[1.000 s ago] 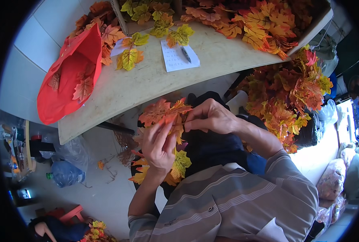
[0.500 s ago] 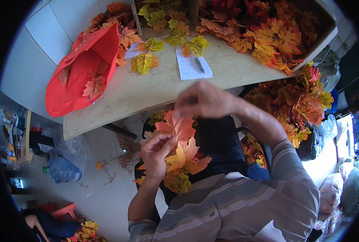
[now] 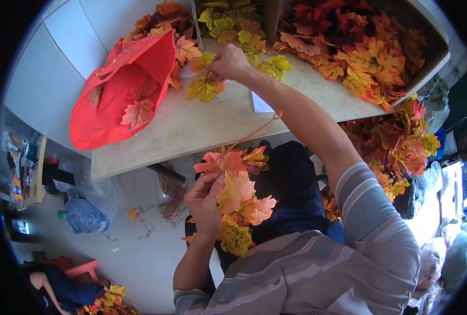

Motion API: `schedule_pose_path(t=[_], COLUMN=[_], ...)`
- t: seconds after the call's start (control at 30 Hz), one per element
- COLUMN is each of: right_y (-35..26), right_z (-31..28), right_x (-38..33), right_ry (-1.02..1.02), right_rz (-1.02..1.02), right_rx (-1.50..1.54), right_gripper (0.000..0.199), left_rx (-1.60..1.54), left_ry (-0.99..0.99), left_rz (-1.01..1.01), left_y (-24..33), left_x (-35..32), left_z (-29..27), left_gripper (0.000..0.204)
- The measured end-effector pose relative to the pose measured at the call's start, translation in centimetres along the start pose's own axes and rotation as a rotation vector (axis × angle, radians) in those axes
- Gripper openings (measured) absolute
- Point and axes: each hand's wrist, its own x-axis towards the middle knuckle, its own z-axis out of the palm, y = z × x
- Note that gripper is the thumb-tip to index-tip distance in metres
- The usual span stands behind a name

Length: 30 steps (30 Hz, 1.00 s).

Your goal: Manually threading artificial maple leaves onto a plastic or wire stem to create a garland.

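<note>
My left hand (image 3: 204, 198) pinches a garland of artificial maple leaves (image 3: 237, 191) in pink, orange and yellow, above my lap. Its bare brown stem (image 3: 254, 131) reaches up over the table edge and ends in a small loop. My right hand (image 3: 230, 64) is stretched across the table, fingers closed at a yellow-green artificial leaf (image 3: 206, 88); the exact grip on it is partly hidden. A second yellow-green leaf (image 3: 275, 66) lies right of that hand. White paper (image 3: 261, 103) shows from under my right forearm.
A red cloth bag (image 3: 89, 123) with pinkish leaves lies at the table's left. Cardboard boxes of leaves (image 3: 367, 63) line the back of the table (image 3: 139, 152). More leaf garlands (image 3: 391, 136) hang at the right. A blue-tinted plastic bottle (image 3: 86, 215) stands on the floor.
My right hand has moved from above the garland up and away to the yellow-green leaves on the table. The garland's bare stem has come into sight. My left hand keeps its hold.
</note>
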Motion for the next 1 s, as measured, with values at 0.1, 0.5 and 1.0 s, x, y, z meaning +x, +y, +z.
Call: schedule_pose_path(t=[0.1,0.5,1.0], right_y=[1.2,-2.3,6.7], right_z=[-0.2,-9.2,-2.2], right_x=[-0.2,-16.2,-25.6], right_ry=[0.022,0.404,-0.119], right_rz=[-0.137,-0.555,-0.431], right_rx=[0.071,0.261,0.252], right_gripper=[0.026,0.010,0.012], left_rx=[0.002,0.076,0.010], left_ry=[0.019,-0.002,-0.109], left_rz=[0.021,-0.035,-0.057], left_y=[0.1,-0.7,-0.8], left_x=[0.1,-0.5,-2.2], left_z=[-0.1,0.1,1.9], left_gripper=[0.010,0.015,0.015])
